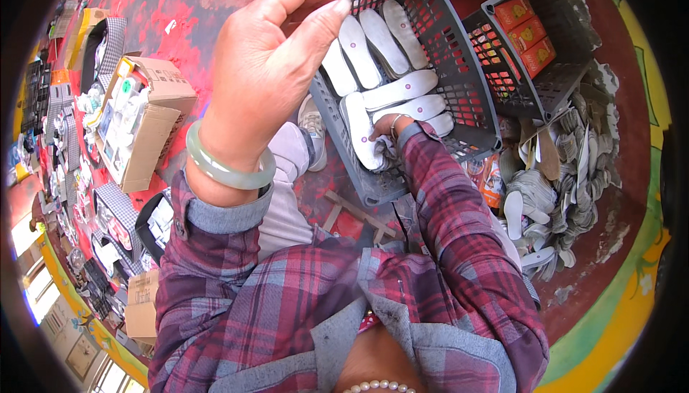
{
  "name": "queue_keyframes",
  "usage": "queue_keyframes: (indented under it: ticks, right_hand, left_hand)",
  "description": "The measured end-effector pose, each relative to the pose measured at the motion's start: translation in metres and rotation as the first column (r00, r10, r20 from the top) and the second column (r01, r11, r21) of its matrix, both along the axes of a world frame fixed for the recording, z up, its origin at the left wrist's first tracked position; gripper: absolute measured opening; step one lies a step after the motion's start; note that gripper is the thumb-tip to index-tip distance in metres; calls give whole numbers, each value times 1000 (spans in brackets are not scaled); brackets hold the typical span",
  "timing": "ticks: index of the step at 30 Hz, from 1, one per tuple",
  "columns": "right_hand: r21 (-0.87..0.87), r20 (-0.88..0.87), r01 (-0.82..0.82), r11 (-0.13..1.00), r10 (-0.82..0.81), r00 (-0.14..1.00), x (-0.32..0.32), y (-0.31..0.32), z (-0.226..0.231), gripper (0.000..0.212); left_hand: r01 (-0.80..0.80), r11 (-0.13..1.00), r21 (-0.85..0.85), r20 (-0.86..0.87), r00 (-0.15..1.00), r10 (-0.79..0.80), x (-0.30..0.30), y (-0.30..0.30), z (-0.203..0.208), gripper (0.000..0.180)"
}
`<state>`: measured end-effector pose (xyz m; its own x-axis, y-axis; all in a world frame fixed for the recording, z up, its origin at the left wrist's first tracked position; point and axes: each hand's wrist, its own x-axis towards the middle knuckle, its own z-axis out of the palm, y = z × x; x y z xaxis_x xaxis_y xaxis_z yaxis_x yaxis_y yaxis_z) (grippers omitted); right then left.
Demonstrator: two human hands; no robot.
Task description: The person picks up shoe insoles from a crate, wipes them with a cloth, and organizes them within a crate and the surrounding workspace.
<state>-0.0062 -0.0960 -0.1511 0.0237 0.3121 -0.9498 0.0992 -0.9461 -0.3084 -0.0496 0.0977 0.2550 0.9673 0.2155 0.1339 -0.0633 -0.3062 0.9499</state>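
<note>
Left hand [269,63]: thumb and fingertip pressed together (nothing visible between).
Right hand [390,124]: at insoles [357,124]; cannot tell grip.
Crate [451,45]: insoles best kept flat.

Daylight fills the place, strongest at the near left, where the windows [44,294] burn out to white with a bluish fringe. A pale sheen lies over the red floor [190,23] on the far left, and the white insoles [360,131] look almost washed out against the shaded black plastic crate [459,55]. The jade bangle [228,169] catches a soft highlight. Toward the edges everything bends: the painted wall [649,199] bows at the right, crowded goods [68,149] at the left turn soft, and blackness rings it all.
</note>
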Motion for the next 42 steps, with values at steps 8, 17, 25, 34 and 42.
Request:
queue_keyframes:
  ticks: [8, 17, 25, 34, 42]
  right_hand:
    - [248, -212, 301, 921, -252, 944, 13, -30, -3, 59]
    - [-5, 104, -132, 991, 132, 986, -2, 7, 16, 52]
    - [-53, 119, -227, 973, 232, 966, 4, 7, 9, 47]
    - [-111, 280, -539, 835, 547, 789, -23, 32, -48, 37]
    - [-14, 296, -542, 840, 521, 801, -15, 25, -5, 39]
  left_hand:
    - [25, 1000, -17, 79, 997, -24, 1, -3, -5, 19]
    - [31, 999, 7, 65, 997, -32, 2, -4, -7, 19]
    - [60, 998, 36, 48, 997, -62, 1, -4, -5, 18]
    - [36, 996, 77, -30, 999, -34, 4, -8, -5, 18]
    - [69, 991, 116, 1, 998, -70, 5, -9, -9, 19]
